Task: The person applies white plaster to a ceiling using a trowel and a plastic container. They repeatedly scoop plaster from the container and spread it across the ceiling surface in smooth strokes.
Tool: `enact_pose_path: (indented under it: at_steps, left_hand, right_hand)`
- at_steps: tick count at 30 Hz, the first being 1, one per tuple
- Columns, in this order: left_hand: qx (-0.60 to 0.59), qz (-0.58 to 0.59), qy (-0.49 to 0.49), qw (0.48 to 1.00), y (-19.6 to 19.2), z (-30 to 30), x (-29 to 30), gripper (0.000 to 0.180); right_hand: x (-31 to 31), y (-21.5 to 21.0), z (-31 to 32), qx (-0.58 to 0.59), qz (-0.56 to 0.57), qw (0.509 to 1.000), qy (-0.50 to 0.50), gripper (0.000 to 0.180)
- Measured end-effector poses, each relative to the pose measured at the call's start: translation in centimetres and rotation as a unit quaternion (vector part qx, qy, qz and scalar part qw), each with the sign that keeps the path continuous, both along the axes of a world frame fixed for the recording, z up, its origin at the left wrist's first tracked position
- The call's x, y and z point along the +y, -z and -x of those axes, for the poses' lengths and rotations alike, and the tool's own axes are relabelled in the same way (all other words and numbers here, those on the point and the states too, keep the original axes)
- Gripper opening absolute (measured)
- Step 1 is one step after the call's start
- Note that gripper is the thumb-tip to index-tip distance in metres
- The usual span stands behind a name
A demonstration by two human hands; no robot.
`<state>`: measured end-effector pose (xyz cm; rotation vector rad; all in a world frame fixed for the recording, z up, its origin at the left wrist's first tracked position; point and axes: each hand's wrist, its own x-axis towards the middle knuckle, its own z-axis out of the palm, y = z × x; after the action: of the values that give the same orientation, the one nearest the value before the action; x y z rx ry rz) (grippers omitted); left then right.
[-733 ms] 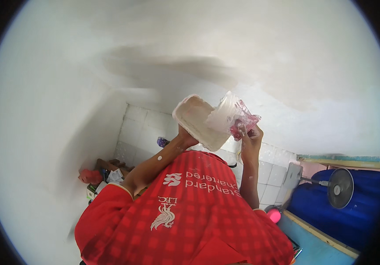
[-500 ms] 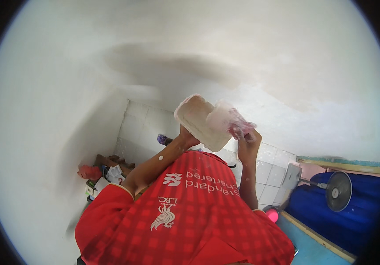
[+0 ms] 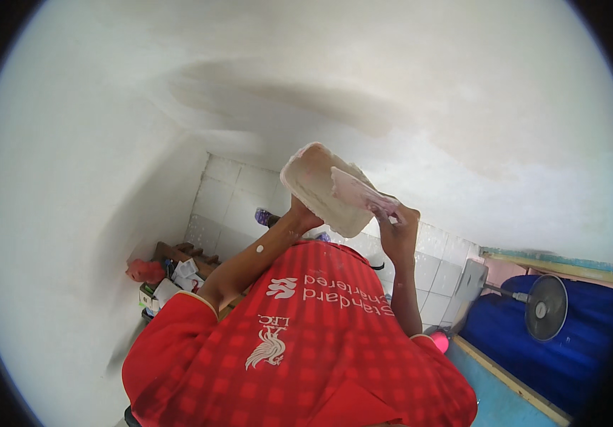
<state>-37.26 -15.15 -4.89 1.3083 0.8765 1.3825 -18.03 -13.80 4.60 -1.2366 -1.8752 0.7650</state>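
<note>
My left hand (image 3: 308,215) is closed on the near left side of a shallow, off-white rectangular tub (image 3: 310,174) smeared with pale paste, most of its fingers hidden beneath. The tub is held tilted in front of my chest. My right hand (image 3: 400,226) grips a flat scraper (image 3: 356,191) coated in whitish-pink paste. The scraper's blade reaches over the tub's right part; whether it touches the rim cannot be made out. A white spot of paste marks my left forearm.
A white wall (image 3: 477,135) with a greyish patch rises ahead, meeting another wall at left. White floor tiles (image 3: 232,185) lie below. Assorted items (image 3: 178,276) are piled at left. On the right are a standing fan (image 3: 546,307) and a blue-covered mattress (image 3: 495,324) with a wooden edge.
The scraper, blurred and broad side showing before, has turned to a narrower angle over the tub. My right hand has shifted slightly; my left hand still holds the tub.
</note>
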Motion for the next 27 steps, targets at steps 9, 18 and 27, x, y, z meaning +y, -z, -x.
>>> enact_pose_path:
  at_steps: [9, 18, 27]
  left_hand:
    - [-0.628, 0.194, 0.234, 0.717, -1.7, -1.7, 1.6, 0.069]
    - [-0.534, 0.159, 0.158, 0.815, 2.4, 1.5, -2.4, 0.067]
    - [-0.083, 0.077, -0.077, 0.991, 8.4, 0.2, -5.2, 0.064]
  right_hand:
    - [1.2, -1.2, -1.5, 0.227, 0.167, 0.959, 0.03, 0.017]
    - [-0.9, 2.8, 1.8, 0.395, 0.299, 0.869, -0.006, 0.027]
    - [-1.5, 9.6, 1.4, 0.506, 0.403, 0.76, -0.065, 0.022]
